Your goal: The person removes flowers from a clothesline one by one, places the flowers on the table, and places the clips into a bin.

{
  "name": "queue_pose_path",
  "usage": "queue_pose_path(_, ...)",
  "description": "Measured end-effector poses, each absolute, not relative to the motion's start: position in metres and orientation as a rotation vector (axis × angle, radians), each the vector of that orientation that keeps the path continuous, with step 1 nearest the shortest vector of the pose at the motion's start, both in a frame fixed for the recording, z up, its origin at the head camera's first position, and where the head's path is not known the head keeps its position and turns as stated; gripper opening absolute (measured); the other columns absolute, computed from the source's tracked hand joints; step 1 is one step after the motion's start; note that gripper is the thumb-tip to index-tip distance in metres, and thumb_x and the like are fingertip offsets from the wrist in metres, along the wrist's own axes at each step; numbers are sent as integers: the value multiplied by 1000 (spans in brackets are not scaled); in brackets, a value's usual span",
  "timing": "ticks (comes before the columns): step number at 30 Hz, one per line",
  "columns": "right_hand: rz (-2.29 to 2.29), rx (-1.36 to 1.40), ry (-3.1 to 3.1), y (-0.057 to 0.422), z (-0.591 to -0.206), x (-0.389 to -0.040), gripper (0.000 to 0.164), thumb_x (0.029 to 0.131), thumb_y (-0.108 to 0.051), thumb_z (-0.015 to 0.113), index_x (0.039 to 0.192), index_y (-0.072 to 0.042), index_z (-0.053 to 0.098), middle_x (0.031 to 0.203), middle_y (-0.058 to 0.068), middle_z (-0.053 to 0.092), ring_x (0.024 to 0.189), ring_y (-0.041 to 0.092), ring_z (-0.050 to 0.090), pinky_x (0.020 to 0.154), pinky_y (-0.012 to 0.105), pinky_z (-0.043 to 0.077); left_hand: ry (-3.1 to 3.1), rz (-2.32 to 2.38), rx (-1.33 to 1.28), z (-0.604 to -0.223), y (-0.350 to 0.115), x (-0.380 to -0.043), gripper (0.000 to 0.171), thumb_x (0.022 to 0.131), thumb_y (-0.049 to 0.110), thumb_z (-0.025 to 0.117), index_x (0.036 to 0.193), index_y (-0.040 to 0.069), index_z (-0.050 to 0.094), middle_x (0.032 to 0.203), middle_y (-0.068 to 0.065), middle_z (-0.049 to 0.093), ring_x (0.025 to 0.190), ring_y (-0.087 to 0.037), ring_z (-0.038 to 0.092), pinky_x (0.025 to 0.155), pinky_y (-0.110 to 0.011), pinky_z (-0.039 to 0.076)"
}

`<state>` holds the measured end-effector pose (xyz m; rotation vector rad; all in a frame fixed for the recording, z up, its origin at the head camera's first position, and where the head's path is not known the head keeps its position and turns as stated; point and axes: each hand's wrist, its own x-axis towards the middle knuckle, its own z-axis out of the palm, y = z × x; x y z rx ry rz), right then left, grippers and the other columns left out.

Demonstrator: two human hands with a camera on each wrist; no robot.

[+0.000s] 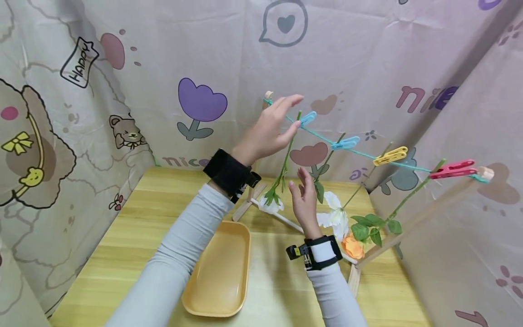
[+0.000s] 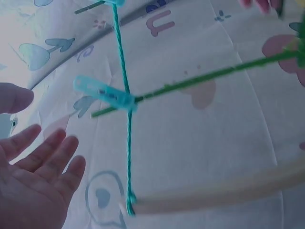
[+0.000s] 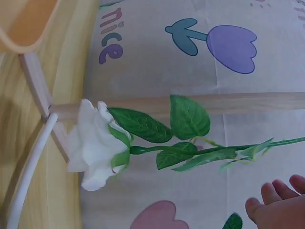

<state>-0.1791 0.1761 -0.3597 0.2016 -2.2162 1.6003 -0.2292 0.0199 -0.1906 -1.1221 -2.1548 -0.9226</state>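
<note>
My left hand (image 1: 267, 129) is raised beside the end blue clothespin (image 1: 308, 119) on a teal cord. Its fingers are spread and relaxed, and the left wrist view shows a gap between the hand (image 2: 40, 176) and the clothespin (image 2: 106, 93). That clothespin clamps a green stem (image 2: 209, 77) to the cord (image 2: 122, 52). Head down from the stem hangs a white rose (image 3: 97, 145), just above the table. Lower, my right hand (image 1: 306, 200) is held up near the stem, its fingers loosely extended and holding nothing.
Further along the cord, another blue clothespin (image 1: 345, 143), a yellow one (image 1: 391, 156) and a red one (image 1: 453, 169) hold more flowers, including an orange one (image 1: 352, 246). Wooden posts (image 1: 425, 213) support the cord. An orange tray (image 1: 222, 272) sits below my left forearm.
</note>
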Motion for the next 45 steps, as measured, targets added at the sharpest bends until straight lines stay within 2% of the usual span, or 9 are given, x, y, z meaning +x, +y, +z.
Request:
queue_pose_path(6,1736,171,-2278,169,-363,-199,58,99,-27,46,149,-15,19,153,12,25,142,26,22,114,50,19,-2242,-935,-1111,-183,43,-233,54,96,18,49,144,1,29,147,-13,37,138,-19,33,112,-22,25)
queue_pose_path(10,1821,184,-2335,164,-363,-205,55,99,-30,45,148,-17,23,148,13,33,140,27,26,112,49,24,-2367,-929,-1102,-182,52,-235,57,99,24,45,147,5,21,151,-10,31,139,-18,31,111,-23,28)
queue_pose_path(13,1836,215,-2348,159,-363,-206,48,100,-29,44,143,-13,31,136,16,41,131,30,36,107,48,30,-2448,-900,-1085,-186,55,-235,57,100,27,42,148,8,19,147,-8,37,134,-17,39,106,-25,35)
queue_pose_path(16,1840,244,-2335,156,-364,-206,42,101,-26,42,138,-7,40,125,19,46,121,32,45,103,47,35,-2501,-845,-1071,-193,55,-235,52,101,28,38,147,9,23,145,-7,41,130,-17,44,105,-31,36)
queue_pose_path(20,1837,284,-2376,155,-363,-202,38,101,-25,40,132,-4,48,127,18,47,119,32,48,101,46,37,-2517,-786,-1052,-198,54,-233,43,103,23,32,144,9,34,141,-7,46,126,-18,47,106,-38,34)
queue_pose_path(27,1751,424,-2434,143,-344,-183,24,98,-5,39,108,5,58,114,21,49,109,35,50,92,45,42,-2490,-816,-1095,-201,52,-233,39,103,18,34,139,6,44,125,-8,55,95,-16,53,87,-29,40)
queue_pose_path(33,1696,476,-2389,133,-337,-177,15,96,-2,41,94,5,54,100,21,54,98,33,53,85,40,43,-2453,-870,-1110,-202,51,-233,37,102,17,38,135,6,49,126,-8,56,102,-15,55,89,-24,42)
queue_pose_path(40,1697,572,-2386,129,-338,-177,25,94,5,34,103,5,57,106,23,57,95,27,53,81,34,39,-2397,-916,-1147,-205,50,-234,34,101,16,42,130,5,54,124,-10,59,109,-18,55,92,-23,41)
queue_pose_path(45,1643,548,-2412,127,-337,-175,23,95,3,35,91,2,58,91,20,55,82,26,48,76,35,36,-2335,-963,-1148,-207,48,-234,32,100,14,44,126,4,57,123,-10,60,115,-20,52,97,-23,39)
